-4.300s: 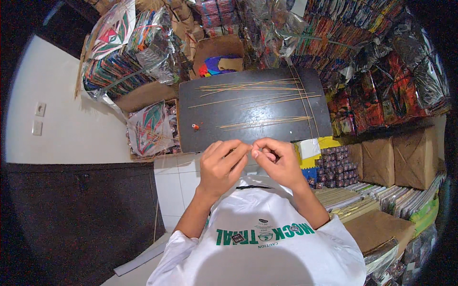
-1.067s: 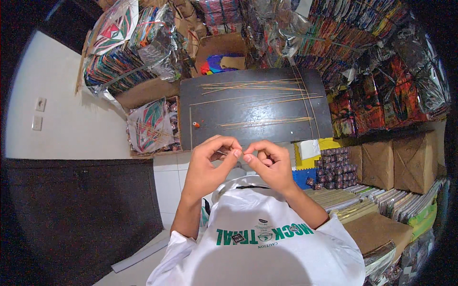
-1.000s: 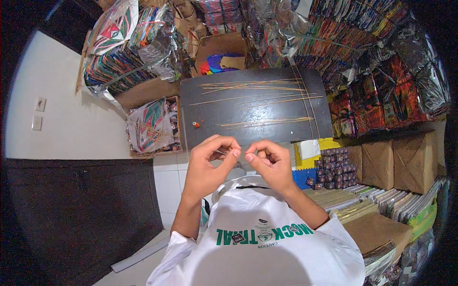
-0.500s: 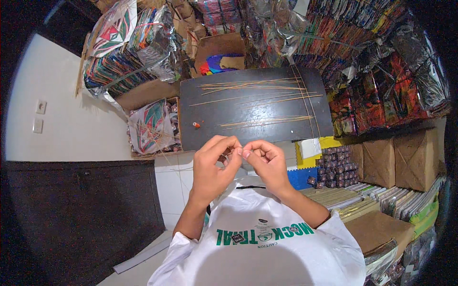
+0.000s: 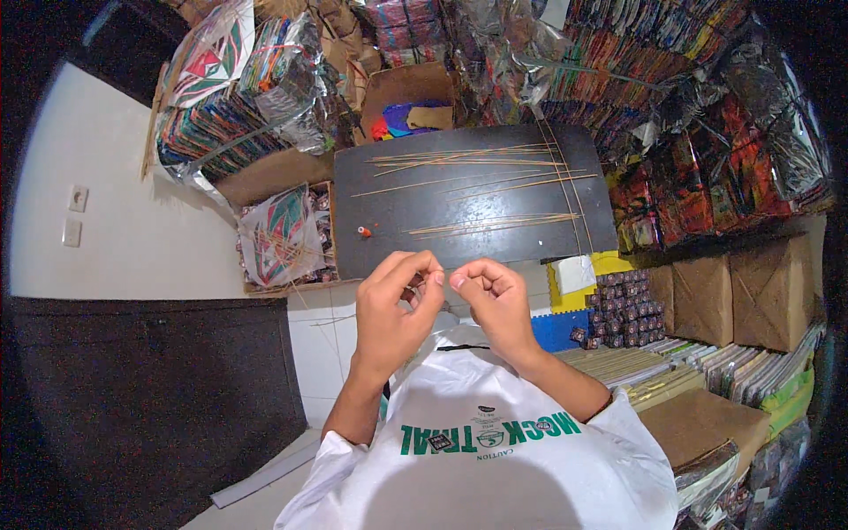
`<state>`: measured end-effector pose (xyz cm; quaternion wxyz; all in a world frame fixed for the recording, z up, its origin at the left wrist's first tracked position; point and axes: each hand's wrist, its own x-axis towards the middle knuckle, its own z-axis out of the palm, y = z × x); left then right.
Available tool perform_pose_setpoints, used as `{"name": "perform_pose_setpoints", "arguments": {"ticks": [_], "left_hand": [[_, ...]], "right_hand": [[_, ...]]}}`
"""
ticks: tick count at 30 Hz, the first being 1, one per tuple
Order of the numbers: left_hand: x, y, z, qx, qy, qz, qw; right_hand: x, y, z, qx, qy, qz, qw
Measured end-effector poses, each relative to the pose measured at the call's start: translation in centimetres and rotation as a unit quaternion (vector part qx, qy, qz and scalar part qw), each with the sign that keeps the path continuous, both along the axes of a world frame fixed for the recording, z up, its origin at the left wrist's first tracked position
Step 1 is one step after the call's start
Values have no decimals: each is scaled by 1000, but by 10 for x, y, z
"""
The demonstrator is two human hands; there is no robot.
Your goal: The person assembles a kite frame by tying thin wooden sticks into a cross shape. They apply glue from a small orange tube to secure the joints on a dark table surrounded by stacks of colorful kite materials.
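My left hand (image 5: 399, 300) and my right hand (image 5: 495, 305) are raised in front of my chest, just off the near edge of a dark table (image 5: 371, 190). Each has its thumb and forefinger pinched together, with a small gap between the two pinches. Whatever they hold is too fine or too hidden to make out. Thin light-brown sticks (image 5: 495, 224) lie in loose groups across the table top beyond my hands. A small orange-and-white spool-like piece (image 5: 364, 231) sits at the table's left side.
Left of the table, an open carton (image 5: 331, 231) holds a patterned kite-like sheet (image 5: 281, 237) and sticks. Wrapped stacks (image 5: 238, 124) crowd the back. At right are piled small dark boxes (image 5: 629, 309) and brown paper-wrapped packages (image 5: 768, 291). A dark door panel (image 5: 150, 389) stands at left.
My hands have drawn slightly apart: the fingertips that were touching now have a small gap between them. Both stay pinched at about the same height. The table's things have not moved.
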<state>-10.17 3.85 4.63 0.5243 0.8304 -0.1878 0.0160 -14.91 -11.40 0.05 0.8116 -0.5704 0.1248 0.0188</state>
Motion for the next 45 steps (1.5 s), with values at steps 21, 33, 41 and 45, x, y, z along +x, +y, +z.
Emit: {"name": "perform_pose_setpoints", "arguments": {"ticks": [21,33,41,45], "left_hand": [[-10,0,-2,29,5,-18,999],[-10,1,-5,47,5,-37,998],[-6,5,-7,45,11,-70,996],[-5,5,-5,31,33,-84,995]], "right_hand": [[-8,3,-9,117,28,0,993],[-6,2,-10,128,42,-15,991],[-5,-3,-17,139,14,17,990],[-6,-6,-19,152,9,35,988]]}}
